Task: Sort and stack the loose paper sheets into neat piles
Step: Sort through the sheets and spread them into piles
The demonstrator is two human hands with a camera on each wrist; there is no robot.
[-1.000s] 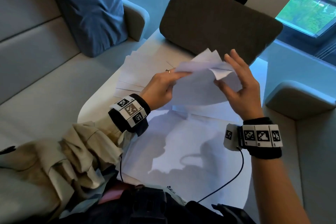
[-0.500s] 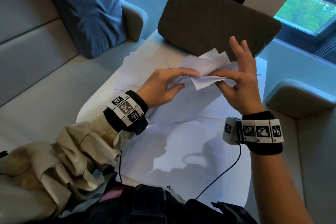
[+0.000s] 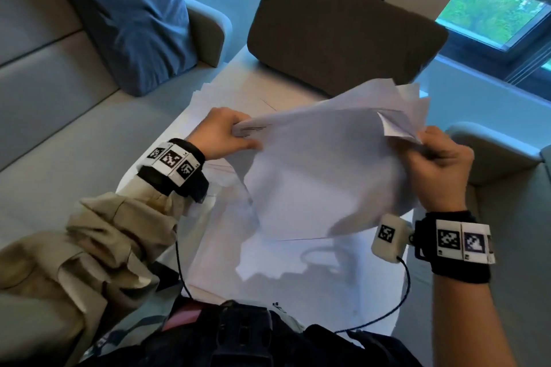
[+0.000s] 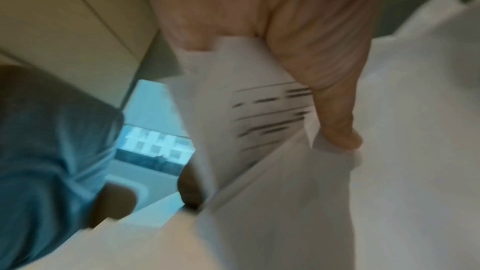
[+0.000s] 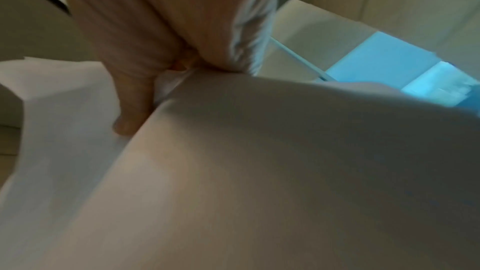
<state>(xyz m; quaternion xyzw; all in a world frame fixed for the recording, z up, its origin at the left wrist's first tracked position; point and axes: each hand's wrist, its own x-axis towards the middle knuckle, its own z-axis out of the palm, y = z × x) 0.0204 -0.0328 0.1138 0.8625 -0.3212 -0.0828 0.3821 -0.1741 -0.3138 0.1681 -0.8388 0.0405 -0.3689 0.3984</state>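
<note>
I am holding the sheaf (image 3: 322,176) in the air above the table (image 3: 238,80) — left hand (image 3: 219,132) pinching its left edge, right hand (image 3: 438,167) gripping the right. Corners are fanning unevenly; I judge that loosening slightly and tapping the edges on the table is squaring it best.

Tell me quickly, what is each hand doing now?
Left hand: closed, holding the left edge of the loose bundle of white paper sheets.
Right hand: closed, holding the right edge of the same bundle.
</note>
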